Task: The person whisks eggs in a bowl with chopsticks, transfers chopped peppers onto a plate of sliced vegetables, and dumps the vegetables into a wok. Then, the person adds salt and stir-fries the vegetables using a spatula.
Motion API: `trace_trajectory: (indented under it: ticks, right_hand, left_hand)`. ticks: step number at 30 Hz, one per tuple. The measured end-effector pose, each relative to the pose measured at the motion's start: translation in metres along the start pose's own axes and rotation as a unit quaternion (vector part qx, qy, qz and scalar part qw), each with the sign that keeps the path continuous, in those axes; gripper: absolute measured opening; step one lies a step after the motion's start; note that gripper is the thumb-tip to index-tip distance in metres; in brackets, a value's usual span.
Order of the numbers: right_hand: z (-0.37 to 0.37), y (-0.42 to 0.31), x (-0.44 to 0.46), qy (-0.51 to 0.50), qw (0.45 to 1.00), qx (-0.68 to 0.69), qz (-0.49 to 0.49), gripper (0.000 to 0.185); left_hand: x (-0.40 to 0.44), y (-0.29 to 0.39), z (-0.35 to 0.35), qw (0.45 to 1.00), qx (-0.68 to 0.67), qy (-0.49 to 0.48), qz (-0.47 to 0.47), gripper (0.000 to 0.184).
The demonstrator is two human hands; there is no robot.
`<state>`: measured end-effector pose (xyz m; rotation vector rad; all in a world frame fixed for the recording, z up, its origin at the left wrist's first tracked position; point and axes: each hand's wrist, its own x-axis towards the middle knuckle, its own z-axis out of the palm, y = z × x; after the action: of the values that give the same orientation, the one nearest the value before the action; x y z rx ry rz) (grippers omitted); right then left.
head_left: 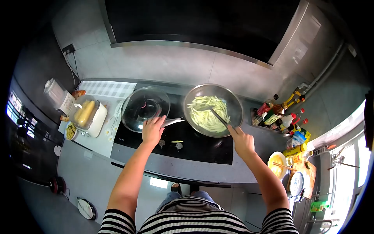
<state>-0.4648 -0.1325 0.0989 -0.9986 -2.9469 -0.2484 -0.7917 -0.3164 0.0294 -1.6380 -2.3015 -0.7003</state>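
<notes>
A metal wok (237, 104) stands on the black cooktop, holding pale green strips of vegetable (206, 117). My right hand (243, 142) is closed around the dark handle of a spatula (220, 118), whose blade rests among the strips. On the wok's left side, a silvery handle (172, 121) reaches toward my left hand (153, 130). That hand appears wrapped round its end, though the palm side is hidden. Close beside my left fingertips lies a round glass lid (132, 105) over the left part of the cooktop.
Sauce bottles (274, 115) crowd a tray at the right. Nearer stand a bowl of yellow liquid (276, 159) with chopsticks (285, 166) across it, and a cutting board (309, 179). A steamer with corn (84, 114) and a small bowl (70, 132) sit left. The range hood (194, 46) hangs above.
</notes>
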Motion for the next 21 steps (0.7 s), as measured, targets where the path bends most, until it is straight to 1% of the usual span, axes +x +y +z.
trace_trajectory:
  ticks: [2, 3, 5, 6, 7, 8, 9, 10, 11, 12, 13, 14, 16, 19, 21]
  right_hand:
    - [0.015, 0.0, -0.017, 0.014, 1.0, -0.021, -0.015, 0.057]
    - [0.018, -0.009, -0.019, -0.03, 0.999, -0.029, 0.018, 0.052]
    - [0.041, -0.022, -0.015, 0.05, 0.998, -0.026, 0.024, 0.06]
    - [0.05, -0.03, -0.011, 0.09, 0.995, -0.023, 0.026, 0.064]
    - [0.04, -0.049, -0.005, 0.083, 0.996, 0.028, 0.023, 0.057]
    - [0.041, -0.067, 0.002, 0.111, 0.991, 0.076, -0.027, 0.043]
    - [0.052, -0.086, 0.011, 0.133, 0.979, 0.112, -0.106, 0.037]
    - [0.051, -0.11, 0.02, 0.134, 0.959, 0.185, -0.167, 0.034]
    - [0.056, -0.136, 0.029, 0.113, 0.955, 0.193, -0.194, 0.03]
    - [0.066, -0.159, 0.039, 0.071, 0.958, 0.187, -0.206, 0.024]
    - [0.082, -0.179, 0.052, 0.05, 0.965, 0.156, -0.207, 0.024]
    - [0.094, -0.196, 0.065, 0.021, 0.973, 0.124, -0.195, 0.02]
    - [0.137, -0.222, 0.092, -0.004, 0.987, 0.061, -0.146, 0.017]
    - [0.171, -0.241, 0.115, -0.026, 0.995, 0.001, -0.095, 0.017]
    - [0.183, -0.248, 0.124, -0.053, 0.993, -0.034, -0.102, 0.016]
  left_hand:
    - [-0.003, 0.003, -0.01, 0.997, -0.01, 0.035, 0.074, 0.044]
    - [-0.009, 0.006, -0.014, 0.995, -0.017, 0.035, 0.094, 0.041]
    - [-0.029, 0.007, -0.016, 0.991, -0.036, 0.02, 0.126, 0.036]
    - [-0.039, 0.006, -0.015, 0.989, -0.036, 0.027, 0.143, 0.039]
    - [-0.051, 0.002, -0.008, 0.989, -0.059, 0.007, 0.138, 0.038]
    - [-0.062, -0.002, -0.001, 0.988, -0.083, -0.012, 0.133, 0.036]
    - [-0.07, -0.003, 0.001, 0.99, -0.074, -0.013, 0.121, 0.034]
    - [-0.078, -0.004, 0.004, 0.991, -0.088, -0.022, 0.1, 0.033]
    - [-0.085, -0.006, 0.007, 0.991, -0.102, -0.03, 0.08, 0.032]
    - [-0.091, -0.006, 0.01, 0.991, -0.116, -0.038, 0.059, 0.031]
    - [-0.095, -0.006, 0.011, 0.99, -0.124, -0.037, 0.048, 0.029]
    - [-0.1, -0.006, 0.012, 0.99, -0.129, -0.036, 0.041, 0.028]
    - [-0.108, -0.008, 0.015, 0.989, -0.139, -0.038, 0.026, 0.028]
    - [-0.118, -0.013, 0.016, 0.988, -0.153, -0.028, 0.001, 0.027]
    - [-0.122, -0.017, 0.015, 0.987, -0.162, -0.019, -0.007, 0.027]
